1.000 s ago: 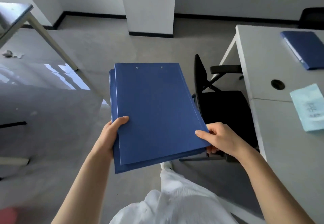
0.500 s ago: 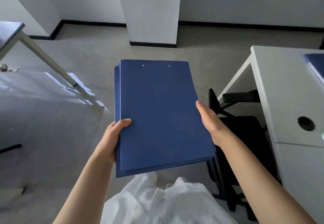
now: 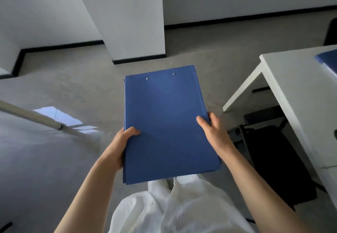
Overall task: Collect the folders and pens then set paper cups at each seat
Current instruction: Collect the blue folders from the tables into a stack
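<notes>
A stack of blue folders (image 3: 164, 116) hangs level in front of me over the floor, two rivets near its far edge. My left hand (image 3: 123, 141) grips the stack's left edge, thumb on top. My right hand (image 3: 212, 130) clasps the right edge, thumb on the cover and fingers around the side. Another blue folder (image 3: 327, 58) lies on the white table (image 3: 291, 79) at the far right, cut off by the frame edge. No pens or paper cups are in view.
A black office chair (image 3: 273, 159) is tucked under the white table to my right. A white pillar (image 3: 135, 23) stands ahead. A white table leg (image 3: 36, 117) slants in from the left. Grey floor lies ahead.
The stack's edges have been squared up. My right hand slid from the near right corner up the right side and now clasps it. The view turned left, hiding most of the table.
</notes>
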{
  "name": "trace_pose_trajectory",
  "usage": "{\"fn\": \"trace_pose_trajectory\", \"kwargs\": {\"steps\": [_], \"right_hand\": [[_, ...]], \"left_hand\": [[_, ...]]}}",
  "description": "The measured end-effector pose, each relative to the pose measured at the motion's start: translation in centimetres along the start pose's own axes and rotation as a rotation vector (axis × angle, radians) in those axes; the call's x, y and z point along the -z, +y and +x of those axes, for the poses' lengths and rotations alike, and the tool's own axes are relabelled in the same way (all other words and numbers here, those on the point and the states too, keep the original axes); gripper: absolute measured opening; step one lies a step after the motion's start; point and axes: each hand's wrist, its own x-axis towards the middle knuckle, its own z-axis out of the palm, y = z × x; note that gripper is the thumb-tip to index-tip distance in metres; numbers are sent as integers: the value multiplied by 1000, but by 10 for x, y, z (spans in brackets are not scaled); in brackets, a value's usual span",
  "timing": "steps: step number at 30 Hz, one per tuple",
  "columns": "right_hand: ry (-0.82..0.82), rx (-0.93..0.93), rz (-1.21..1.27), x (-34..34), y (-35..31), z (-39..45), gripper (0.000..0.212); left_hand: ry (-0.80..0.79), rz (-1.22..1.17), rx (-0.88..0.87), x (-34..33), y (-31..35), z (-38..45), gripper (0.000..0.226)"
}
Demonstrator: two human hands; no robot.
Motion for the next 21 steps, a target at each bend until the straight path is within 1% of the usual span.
{"fn": "trace_pose_trajectory", "kwargs": {"steps": [3, 5, 7, 10, 13, 15, 18, 21], "right_hand": [[60, -20, 15, -1, -9, 28, 25], [101, -42, 14, 3, -16, 52, 23], [134, -60, 36, 13, -24, 85, 17], [164, -67, 37, 31, -38, 139, 12], [194, -63, 17, 53, -61, 193, 18], [212, -62, -12, 72, -77, 233, 22], [245, -49, -4, 94, -99, 287, 21], [277, -46, 32, 109, -118, 333, 24]], "left_hand": [[19, 27, -26, -7, 28, 39, 47], [10, 81, -24, -16, 49, 67, 36], [-35, 135, 2, -30, 74, 103, 28], [-57, 145, 18, -58, 110, 154, 30], [-37, 125, 22, -92, 146, 198, 30], [-50, 128, 22, -115, 174, 229, 29], [-75, 149, 17, -146, 214, 271, 32], [-92, 170, 29, -171, 251, 313, 31]]}}
